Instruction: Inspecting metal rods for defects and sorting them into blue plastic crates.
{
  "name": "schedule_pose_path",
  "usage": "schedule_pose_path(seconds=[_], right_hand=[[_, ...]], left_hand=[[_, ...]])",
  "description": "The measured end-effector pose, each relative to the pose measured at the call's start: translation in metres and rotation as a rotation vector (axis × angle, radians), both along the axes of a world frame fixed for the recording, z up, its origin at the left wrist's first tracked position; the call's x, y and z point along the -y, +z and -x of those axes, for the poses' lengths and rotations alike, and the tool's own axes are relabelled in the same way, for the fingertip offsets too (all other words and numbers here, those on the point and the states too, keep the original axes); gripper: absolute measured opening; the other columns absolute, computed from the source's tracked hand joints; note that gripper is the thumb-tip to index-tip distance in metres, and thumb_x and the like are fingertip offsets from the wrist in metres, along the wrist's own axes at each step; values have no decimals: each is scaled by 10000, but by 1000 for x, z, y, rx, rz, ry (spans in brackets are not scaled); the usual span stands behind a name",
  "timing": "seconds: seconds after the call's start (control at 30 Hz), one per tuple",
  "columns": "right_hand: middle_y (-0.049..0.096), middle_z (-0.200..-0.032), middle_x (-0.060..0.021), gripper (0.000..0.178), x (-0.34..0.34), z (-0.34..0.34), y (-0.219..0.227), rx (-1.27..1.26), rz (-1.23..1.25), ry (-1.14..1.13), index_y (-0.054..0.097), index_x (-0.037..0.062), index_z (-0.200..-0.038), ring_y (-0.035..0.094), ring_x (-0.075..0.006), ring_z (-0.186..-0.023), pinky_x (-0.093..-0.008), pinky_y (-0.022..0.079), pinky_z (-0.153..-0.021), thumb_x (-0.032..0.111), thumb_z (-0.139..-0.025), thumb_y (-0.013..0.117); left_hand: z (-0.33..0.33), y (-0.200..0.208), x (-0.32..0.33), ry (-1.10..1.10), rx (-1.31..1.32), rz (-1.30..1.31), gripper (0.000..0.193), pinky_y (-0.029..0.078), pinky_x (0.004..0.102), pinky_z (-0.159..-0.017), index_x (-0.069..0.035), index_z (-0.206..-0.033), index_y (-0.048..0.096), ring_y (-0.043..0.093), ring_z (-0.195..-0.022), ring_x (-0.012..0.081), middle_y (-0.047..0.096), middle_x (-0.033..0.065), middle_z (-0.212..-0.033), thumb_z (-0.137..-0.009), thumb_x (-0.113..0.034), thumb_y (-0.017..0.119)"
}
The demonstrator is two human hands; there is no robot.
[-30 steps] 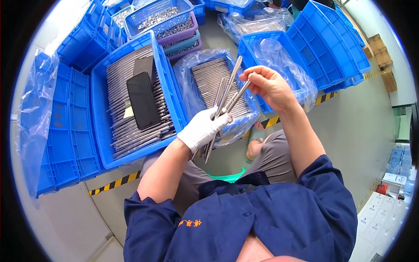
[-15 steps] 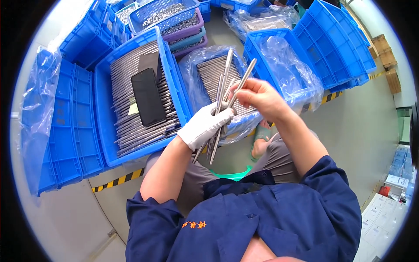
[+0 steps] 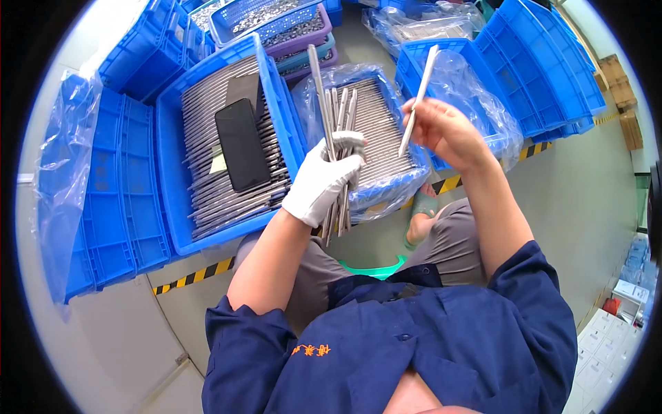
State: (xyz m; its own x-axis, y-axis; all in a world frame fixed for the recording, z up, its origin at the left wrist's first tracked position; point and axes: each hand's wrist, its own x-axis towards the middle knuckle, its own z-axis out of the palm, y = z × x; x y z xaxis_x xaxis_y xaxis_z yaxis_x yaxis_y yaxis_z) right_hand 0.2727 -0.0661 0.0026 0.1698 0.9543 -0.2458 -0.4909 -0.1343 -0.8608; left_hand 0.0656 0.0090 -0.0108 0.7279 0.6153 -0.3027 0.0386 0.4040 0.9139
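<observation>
My left hand [image 3: 318, 183], in a white glove, is closed around a bundle of slim metal rods [image 3: 343, 110]. They stand upright at differing heights, and their lower ends stick out below the glove. To the right, my bare right hand [image 3: 452, 134] pinches a single metal rod [image 3: 423, 86], tilted and apart from the bundle. Behind both hands is a plastic-lined blue bin [image 3: 415, 181] with rows of similar rods [image 3: 379, 124]. Left of it, a larger blue bin [image 3: 169, 172] holds more rods [image 3: 207, 131], and a black phone [image 3: 243, 145] lies on top of them.
Plastic film [image 3: 476, 103] lies in a blue bin [image 3: 408, 55] at the right. Blue crates [image 3: 534, 69] stand beyond it, others [image 3: 110, 186] at far left. Baskets of small metal parts [image 3: 276, 27] are stacked at the back. Striped tape [image 3: 193, 276] marks the floor.
My right hand has moved right and up, away from the bundle, with one rod in it. The left hand still grips the bundle, now more upright. The whole view has shifted slightly.
</observation>
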Motion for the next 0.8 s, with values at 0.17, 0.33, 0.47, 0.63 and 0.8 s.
schedule_pose_path(seconds=[0.17,0.33,0.47,0.63,0.8], right_hand=[[582,-752,-6,201,9,35,-23,-167,182,434,597,21,-922,530,-51,-630,-185,450,-563,216,-873,580],[611,-775,-16,213,14,54,-16,-78,267,612,588,21,-925,564,-59,-653,-192,480,-591,217,-847,617],[639,-848,-48,232,30,78,-4,20,255,926,597,13,-950,592,-88,-756,-220,478,-694,212,-833,626],[645,-858,-57,181,36,69,11,13,35,1028,603,10,-930,590,-100,-751,-239,474,-689,149,-819,635],[646,-906,-64,175,3,0,18,92,-88,17,598,44,-969,605,-125,-808,-258,490,-713,181,-860,589]], left_hand=[[-1,3,-5,25,141,-14,365,459,239,-580,-43,-1124,527,554,-680,103,605,54,-911,-771,-41,616],[1,3,-8,4,74,-62,386,468,232,-687,-33,-1127,532,564,-782,99,604,33,-891,-758,-55,644],[6,-2,-20,28,83,-90,399,455,229,-668,-58,-1114,527,573,-776,113,607,44,-876,-737,-42,654],[10,-4,-26,87,136,-48,280,469,253,-620,-33,-984,552,570,-678,137,583,56,-777,-710,16,577],[1,-8,5,-274,-142,-330,224,444,242,-631,-29,-874,601,532,-689,107,577,33,-760,-664,6,531]])
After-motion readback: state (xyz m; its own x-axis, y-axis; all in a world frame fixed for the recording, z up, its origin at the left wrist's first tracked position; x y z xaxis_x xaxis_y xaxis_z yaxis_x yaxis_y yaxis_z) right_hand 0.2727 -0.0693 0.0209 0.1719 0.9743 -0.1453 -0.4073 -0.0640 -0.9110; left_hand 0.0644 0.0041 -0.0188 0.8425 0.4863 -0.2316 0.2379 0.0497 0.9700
